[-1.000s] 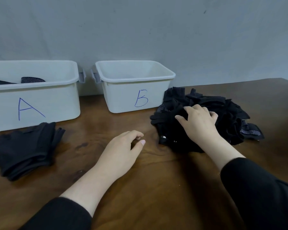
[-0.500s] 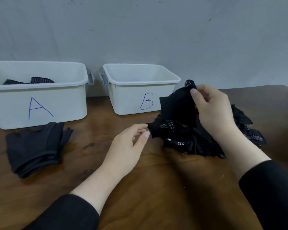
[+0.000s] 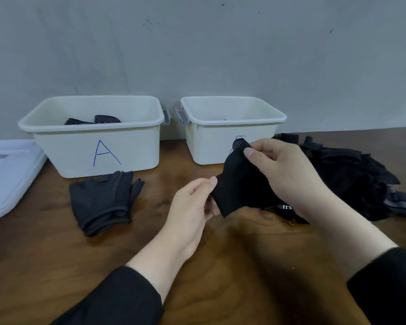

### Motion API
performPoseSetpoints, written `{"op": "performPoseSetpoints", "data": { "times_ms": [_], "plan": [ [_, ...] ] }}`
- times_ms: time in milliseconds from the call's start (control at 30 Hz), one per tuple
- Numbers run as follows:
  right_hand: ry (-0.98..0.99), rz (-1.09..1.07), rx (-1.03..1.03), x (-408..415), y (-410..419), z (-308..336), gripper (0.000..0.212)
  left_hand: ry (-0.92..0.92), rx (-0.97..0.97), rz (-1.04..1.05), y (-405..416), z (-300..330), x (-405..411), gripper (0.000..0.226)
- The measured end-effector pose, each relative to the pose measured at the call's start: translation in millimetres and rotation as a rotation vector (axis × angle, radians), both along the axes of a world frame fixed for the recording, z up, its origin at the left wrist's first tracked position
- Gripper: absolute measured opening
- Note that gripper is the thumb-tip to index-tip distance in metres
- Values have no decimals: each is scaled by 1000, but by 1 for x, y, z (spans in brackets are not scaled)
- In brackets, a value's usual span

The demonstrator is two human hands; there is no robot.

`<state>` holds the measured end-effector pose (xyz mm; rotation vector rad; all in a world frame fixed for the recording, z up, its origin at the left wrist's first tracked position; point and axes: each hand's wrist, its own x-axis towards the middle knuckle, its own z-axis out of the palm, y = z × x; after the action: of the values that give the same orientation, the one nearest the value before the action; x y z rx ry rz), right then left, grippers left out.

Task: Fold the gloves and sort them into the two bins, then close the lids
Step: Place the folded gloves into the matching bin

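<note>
Glove (image 3: 239, 184) now lifted btwn L hand (image 3: 190, 205) & R hand (image 3: 284, 170).

At the left edge of the frame the white lid (image 3: 7, 177) is cut off. The held glove (image 3: 239, 184) hides most of the letter on the right bin (image 3: 234, 127).

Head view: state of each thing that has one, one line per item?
White plastic bin marked A: lid off, dark gloves inside.
White plastic bin marked B: lid off, contents barely visible.
White flat lids: off, lying left of bin A.
Black glove in hand: lifted, unfolded, pinched at two ends.
Folded black gloves: stacked before bin A.
Loose black glove pile: unsorted, on table.
Left hand: grip on glove.
Right hand: grip on glove.
</note>
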<state>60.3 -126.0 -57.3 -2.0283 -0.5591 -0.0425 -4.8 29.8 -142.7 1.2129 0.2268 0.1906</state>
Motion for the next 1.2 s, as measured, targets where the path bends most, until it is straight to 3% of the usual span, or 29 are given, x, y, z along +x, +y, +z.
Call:
{"op": "performPoseSetpoints", "data": {
  "times_ms": [167, 233, 300, 367, 467, 500, 600, 667, 733, 933, 1067, 1200],
  "plan": [
    [-68, 82, 19, 6, 25, 12, 18, -14, -98, 69, 16, 11, -14, 26],
    [-138, 106, 0, 16, 44, 18, 14, -58, -50, 96, 24, 17, -20, 24],
    [-250, 159, -185, 24, 62, 19, 18, -40, 138, 124, 33, 19, -27, 27],
    [-289, 192, -385, 27, 71, 5, 31, 34, 519, 152, 46, 12, -40, 44],
    [-241, 165, -363, 3, 65, -36, 15, 56, 1092, 255, 71, -1, -56, 67],
    [-274, 172, -343, -8, 60, -53, 9, 12, 1157, 285, 78, -6, -58, 67],
    [-316, 253, -430, -40, 44, -91, 20, -94, 1304, 299, 88, -15, -55, 55],
    [-313, 302, -550, -50, 39, -104, 42, -136, 1347, 265, 88, -18, -50, 49],
    [-343, 315, -604, -51, 40, -110, 51, -149, 1323, 237, 87, -24, -46, 45],
    [-441, 284, -583, -42, 49, -112, 18, -167, 1274, 295, 87, -26, -48, 49],
    [-180, 230, -413, -21, 57, -71, 15, -207, 1359, 441, 97, -18, -50, 41],
    [-75, 225, -336, 12, 72, -17, 22, -68, 1482, 377, 112, -13, -48, 36]
  ]
}}
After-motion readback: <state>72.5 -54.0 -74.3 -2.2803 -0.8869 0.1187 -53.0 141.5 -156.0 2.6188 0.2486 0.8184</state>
